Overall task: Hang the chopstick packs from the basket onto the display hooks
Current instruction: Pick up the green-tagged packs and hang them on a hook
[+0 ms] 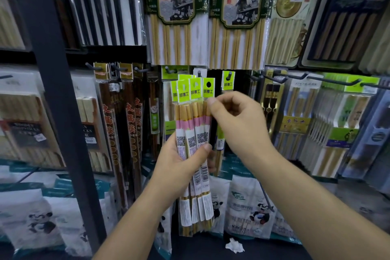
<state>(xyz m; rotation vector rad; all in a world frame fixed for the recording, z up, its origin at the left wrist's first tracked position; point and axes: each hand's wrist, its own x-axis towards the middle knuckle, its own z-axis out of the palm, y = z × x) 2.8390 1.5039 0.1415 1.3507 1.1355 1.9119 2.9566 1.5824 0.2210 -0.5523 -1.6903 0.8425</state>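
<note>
My left hand (185, 159) grips a fanned bundle of several slim chopstick packs (195, 131) with lime-green header cards and white barcode labels, held upright in front of the display. My right hand (236, 120) pinches the upper edge of the rightmost pack in the bundle, just below its green header. Behind the bundle a dark display hook (199, 74) sticks out, and to its right another hook (230, 75) carries one matching green-header pack (228, 82). The basket is out of view.
Large hot-pot chopstick packs (177, 15) hang on the row above. Dark long chopstick packs (130, 124) hang to the left beside a dark metal upright (57, 95). Bamboo packs on hooks (329, 112) fill the right. Panda-print bags (251, 209) and a crumpled white paper (234, 246) lie below.
</note>
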